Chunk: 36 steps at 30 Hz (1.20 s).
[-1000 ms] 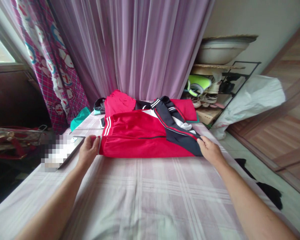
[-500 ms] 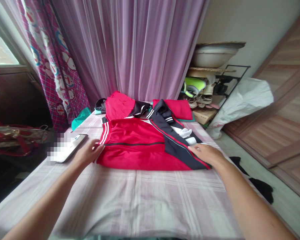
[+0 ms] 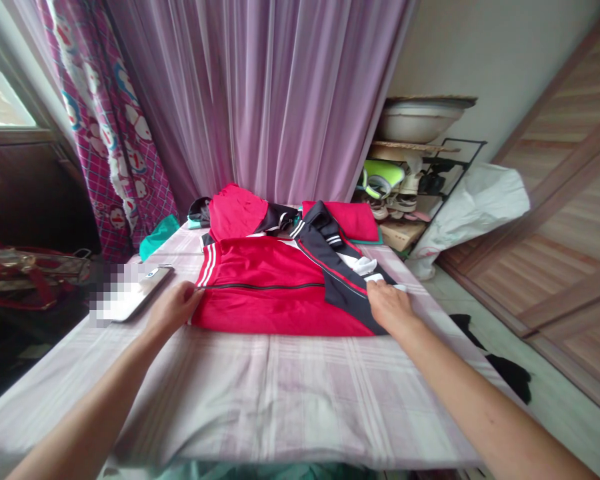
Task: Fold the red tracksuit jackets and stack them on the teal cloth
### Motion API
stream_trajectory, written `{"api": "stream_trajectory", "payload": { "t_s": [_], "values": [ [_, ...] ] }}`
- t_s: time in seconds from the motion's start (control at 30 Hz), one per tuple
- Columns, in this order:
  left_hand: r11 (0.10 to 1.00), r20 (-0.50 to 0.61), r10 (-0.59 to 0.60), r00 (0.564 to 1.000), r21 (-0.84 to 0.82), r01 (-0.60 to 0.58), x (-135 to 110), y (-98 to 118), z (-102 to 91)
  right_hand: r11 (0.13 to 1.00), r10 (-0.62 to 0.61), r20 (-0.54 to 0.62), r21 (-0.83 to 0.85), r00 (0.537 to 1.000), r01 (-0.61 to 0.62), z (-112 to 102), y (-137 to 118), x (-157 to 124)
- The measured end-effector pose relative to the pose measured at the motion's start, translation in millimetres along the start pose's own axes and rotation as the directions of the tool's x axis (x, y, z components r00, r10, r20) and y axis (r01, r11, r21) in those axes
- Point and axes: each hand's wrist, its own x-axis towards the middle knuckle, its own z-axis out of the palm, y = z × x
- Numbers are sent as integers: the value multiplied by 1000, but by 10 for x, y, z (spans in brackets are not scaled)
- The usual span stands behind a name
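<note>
A red zip-up track jacket [image 3: 270, 310] with navy shoulder and sleeve parts lies sideways across the table, its white-striped hem to the left. At that hem, by the end of the black zip, my left hand [image 3: 180, 303] is closed with the fingertips pinching the fabric. My right hand [image 3: 390, 305] is closed on the navy shoulder part at the other end, its fingers bent over the piped edge. White cloth [image 3: 361, 265] shows just beyond the right hand. A navy sleeve [image 3: 320, 223] with white-striped cuffs lies folded over the jacket's far side.
A phone [image 3: 140, 293] lies left of the jacket on the checked tablecloth [image 3: 260, 400]. Behind the jacket are a crumpled red garment [image 3: 237, 210] and a folded red one [image 3: 347, 220]. A shoe rack [image 3: 405, 200] and a white sack [image 3: 473, 207] stand right of the table.
My right hand has moved left and its fingers have closed on the navy shoulder. My left hand stays at the hem. The view has shifted slightly.
</note>
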Motion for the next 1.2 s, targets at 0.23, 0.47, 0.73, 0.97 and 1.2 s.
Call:
{"api": "stream_trajectory", "payload": {
  "t_s": [0.23, 0.47, 0.73, 0.97, 1.2],
  "values": [
    [990, 3, -15, 1000, 138, 14, 96, -123, 73, 913, 272, -196, 363, 942, -188, 346, 376, 372],
    [952, 75, 75, 994, 291, -94, 356, 44, -62, 868, 290, -190, 465, 938, -174, 694, 412, 429],
    [765, 211, 502, 839, 344, -544, 901, 1596, 398, 838, 260, -155, 526, 953, -144, 873, 522, 440],
    [645, 319, 613, 722, 325, -691, 1291, 2468, 1285, 848, 281, -226, 514, 933, -131, 847, 422, 317],
    [732, 276, 536, 798, 319, -602, 1578, 2567, 1527, 696, 260, -98, 708, 961, -116, 747, 521, 307]
  ]
}}
